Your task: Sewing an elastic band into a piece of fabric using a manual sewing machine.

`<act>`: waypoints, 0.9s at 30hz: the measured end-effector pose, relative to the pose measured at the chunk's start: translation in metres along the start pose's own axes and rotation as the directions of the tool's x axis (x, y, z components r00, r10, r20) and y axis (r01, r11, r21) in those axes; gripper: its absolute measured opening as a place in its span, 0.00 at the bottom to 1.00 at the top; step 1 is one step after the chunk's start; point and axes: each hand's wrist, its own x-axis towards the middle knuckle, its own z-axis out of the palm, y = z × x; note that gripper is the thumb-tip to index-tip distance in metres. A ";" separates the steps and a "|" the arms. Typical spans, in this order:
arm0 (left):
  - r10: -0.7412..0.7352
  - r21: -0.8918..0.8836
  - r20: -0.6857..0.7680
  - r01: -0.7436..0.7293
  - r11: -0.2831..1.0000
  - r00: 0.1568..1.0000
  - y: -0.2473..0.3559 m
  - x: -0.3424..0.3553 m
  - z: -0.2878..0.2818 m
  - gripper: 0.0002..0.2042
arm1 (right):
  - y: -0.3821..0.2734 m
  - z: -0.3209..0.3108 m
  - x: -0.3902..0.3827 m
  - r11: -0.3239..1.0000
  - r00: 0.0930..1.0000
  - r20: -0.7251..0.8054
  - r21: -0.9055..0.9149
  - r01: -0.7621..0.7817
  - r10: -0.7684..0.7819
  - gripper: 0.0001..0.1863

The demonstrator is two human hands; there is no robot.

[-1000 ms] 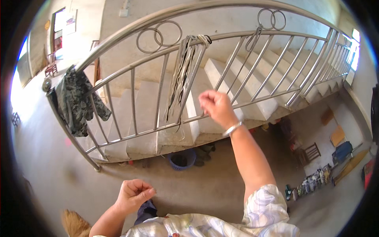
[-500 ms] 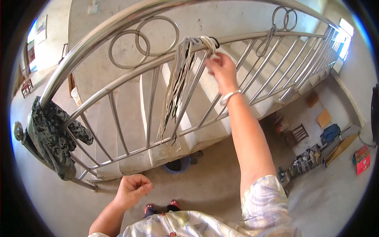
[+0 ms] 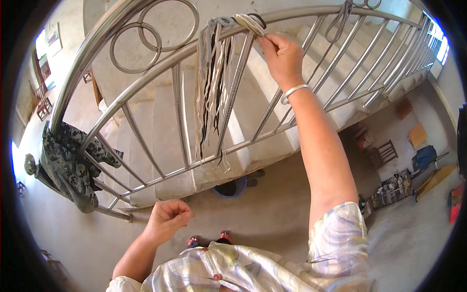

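Right grip [image 3: 283, 59]: bare hand raised, thumb and fingers drawn together against the lower end of a cream coil of soft cord [image 3: 249, 22]; I cannot tell whether a strand is pinched or only touched.
Step at the coil: judging by the pose, the fingertips are working at the wrapped cord where it rounds the bar.
Next move there: it would likely call for a precise pinch on a single strand, clear of the neighbouring loops.
Left grip [image 3: 168, 219]: curled closed, thumb over bent fingers, low in front of the body; nothing visible in it.
Hanging cords: a bundle of flat grey, cream and black strands [image 3: 208, 46], left of the right grip, limp and fabric-like, with ragged lower ends.
Bar: a polished, curved, tubular steel rail [image 3: 180, 57], carrying both coil and bundle, running left and right just above the right grip.
Bracelet: a smooth silver-coloured band [image 3: 296, 91] just below the right grip, on its wrist.
Jacket: a crumpled grey-green camouflage garment [image 3: 65, 160], draped over the railing's end, left of the left grip.
Stairs: matte, pale concrete steps [image 3: 155, 131] behind the railing, beyond both grips.
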 end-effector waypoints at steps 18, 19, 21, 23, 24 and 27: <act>-0.047 0.039 0.044 0.045 0.998 0.998 -0.013 0.015 0.010 0.04 | -0.001 -0.023 0.012 0.497 0.932 0.325 0.789 -0.361 0.161 0.03; -0.038 0.042 0.050 0.036 0.999 0.998 -0.014 0.016 0.009 0.04 | 0.000 -0.027 0.013 0.589 0.906 0.388 0.697 -0.408 0.168 0.04; -0.031 0.042 0.051 0.029 0.999 0.998 -0.013 0.017 0.008 0.04 | -0.002 -0.036 0.016 0.684 0.884 0.438 0.595 -0.423 0.165 0.05; -0.011 0.044 0.046 0.008 0.999 0.999 -0.010 0.026 0.005 0.04 | -0.008 -0.046 0.011 0.749 0.850 0.483 0.480 -0.456 0.208 0.06; 0.004 0.045 0.036 -0.006 0.999 0.999 -0.009 0.028 0.004 0.04 | -0.009 -0.051 0.010 0.758 0.857 0.477 0.481 -0.441 0.196 0.06; 0.072 0.044 0.025 -0.073 0.996 0.997 -0.004 0.037 -0.002 0.04 | -0.013 -0.064 0.005 0.784 0.837 0.477 0.399 -0.476 0.266 0.07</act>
